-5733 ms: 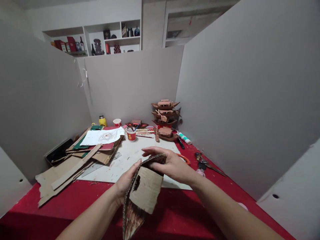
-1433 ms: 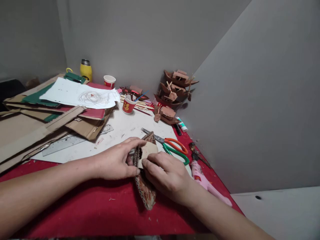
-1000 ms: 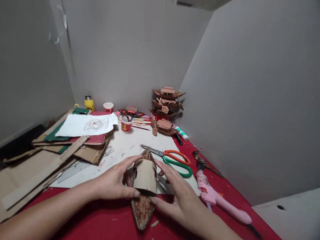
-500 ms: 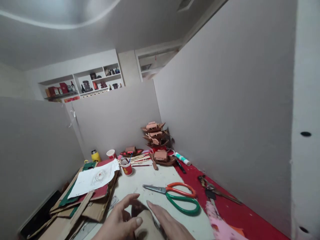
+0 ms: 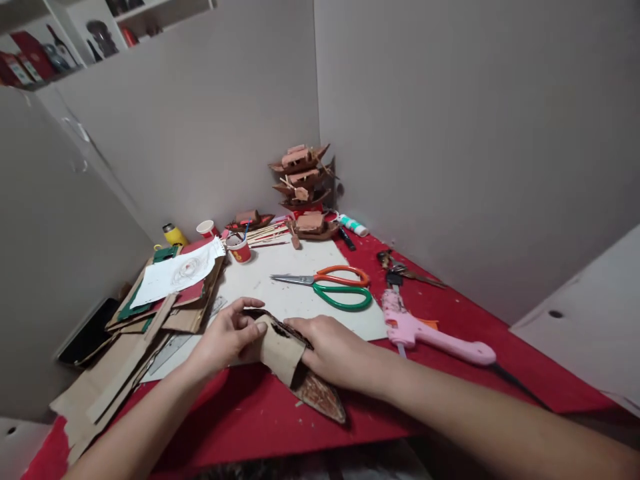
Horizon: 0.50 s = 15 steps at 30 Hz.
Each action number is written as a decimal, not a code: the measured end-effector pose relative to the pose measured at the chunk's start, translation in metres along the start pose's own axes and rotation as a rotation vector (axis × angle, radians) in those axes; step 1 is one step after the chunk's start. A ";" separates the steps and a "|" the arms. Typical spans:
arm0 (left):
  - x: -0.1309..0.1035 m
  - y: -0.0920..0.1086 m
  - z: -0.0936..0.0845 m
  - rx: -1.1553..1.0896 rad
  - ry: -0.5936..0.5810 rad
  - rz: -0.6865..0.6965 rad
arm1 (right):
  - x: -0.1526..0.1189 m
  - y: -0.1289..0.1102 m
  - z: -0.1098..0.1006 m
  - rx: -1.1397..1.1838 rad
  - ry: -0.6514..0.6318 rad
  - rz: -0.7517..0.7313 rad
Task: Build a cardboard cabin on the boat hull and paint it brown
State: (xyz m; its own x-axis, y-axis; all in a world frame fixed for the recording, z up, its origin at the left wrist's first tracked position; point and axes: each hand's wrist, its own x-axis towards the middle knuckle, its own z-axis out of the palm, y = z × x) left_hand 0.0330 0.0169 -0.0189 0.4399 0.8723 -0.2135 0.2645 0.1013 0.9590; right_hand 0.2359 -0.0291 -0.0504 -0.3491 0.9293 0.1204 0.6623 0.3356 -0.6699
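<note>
A brown model boat (image 5: 320, 395) with a bent piece of tan cardboard (image 5: 281, 352) over its middle is held above the table's front part. My left hand (image 5: 227, 337) grips the far left end, its thumb on the cardboard and its fingers curled at the edge. On the right side, my right hand (image 5: 330, 347) is wrapped round the hull, most of its fingers hidden beneath. The boat's pointed end juts toward the front right. Just beyond the hands, scissors (image 5: 320, 281) with orange and green handles lie on a white sheet (image 5: 270, 292).
Right on the red table (image 5: 530, 360) lie a pink glue gun (image 5: 440, 337) and pliers (image 5: 420, 275). Cardboard pieces (image 5: 125, 373) and a drawing (image 5: 175, 272) cover the left. Behind are paper cups (image 5: 239, 251), thin sticks (image 5: 267, 233) and stacked model boats (image 5: 303, 177).
The view has tipped downward, so the hands and table sit higher in the picture. More of the boat, both forearms and the whole glue gun now show. Both hands still hold the boat.
</note>
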 end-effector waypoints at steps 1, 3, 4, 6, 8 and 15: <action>-0.001 0.001 0.001 -0.009 0.004 -0.006 | 0.001 0.000 0.000 0.014 -0.007 -0.004; -0.002 0.002 0.004 -0.031 0.017 -0.016 | 0.002 -0.001 0.000 0.030 -0.012 -0.009; -0.002 0.003 0.005 -0.044 0.027 -0.020 | 0.002 0.000 0.000 0.036 -0.013 -0.011; -0.002 0.005 0.008 -0.071 0.046 -0.025 | 0.003 0.001 0.000 0.048 -0.016 -0.011; -0.001 0.006 0.011 -0.088 0.066 -0.025 | 0.003 0.002 0.000 0.061 -0.017 -0.008; 0.002 0.010 0.022 -0.132 0.119 -0.041 | 0.003 0.004 0.000 0.080 -0.010 0.007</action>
State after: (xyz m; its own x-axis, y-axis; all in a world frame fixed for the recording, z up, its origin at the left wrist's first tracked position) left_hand 0.0555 0.0094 -0.0144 0.3240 0.9160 -0.2365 0.1616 0.1927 0.9679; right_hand 0.2376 -0.0254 -0.0524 -0.3514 0.9299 0.1088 0.6099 0.3156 -0.7269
